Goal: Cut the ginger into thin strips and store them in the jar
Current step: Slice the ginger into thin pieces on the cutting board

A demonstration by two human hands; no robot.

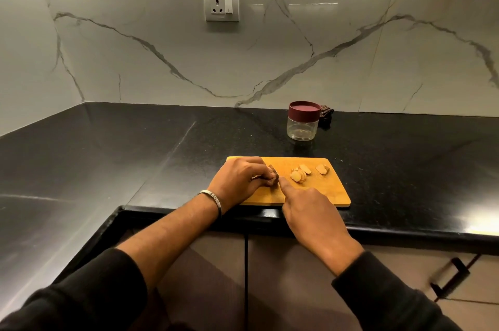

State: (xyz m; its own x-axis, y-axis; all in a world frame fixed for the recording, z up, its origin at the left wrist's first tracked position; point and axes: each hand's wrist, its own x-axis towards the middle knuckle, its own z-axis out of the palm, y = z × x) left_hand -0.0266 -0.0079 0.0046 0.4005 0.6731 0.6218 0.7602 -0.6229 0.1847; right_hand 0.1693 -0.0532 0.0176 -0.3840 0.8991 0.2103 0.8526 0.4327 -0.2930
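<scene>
Black counter (135, 155) carries a cutting board (318, 195) at its front edge. Left hand (240, 179) pinches firm, slippery ginger (270, 181); right hand (313, 211) curls around the knife (274, 170). Slices (298, 176) lie mid-board.

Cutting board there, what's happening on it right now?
A person is slicing ginger on the wooden cutting board. The left hand grips a piece of ginger at the board's left end, and the right hand holds a knife against it, index finger stretched forward. Several cut ginger slices lie towards the board's right. The jar stands behind the board on the black counter, lid on, and looks empty.
</scene>
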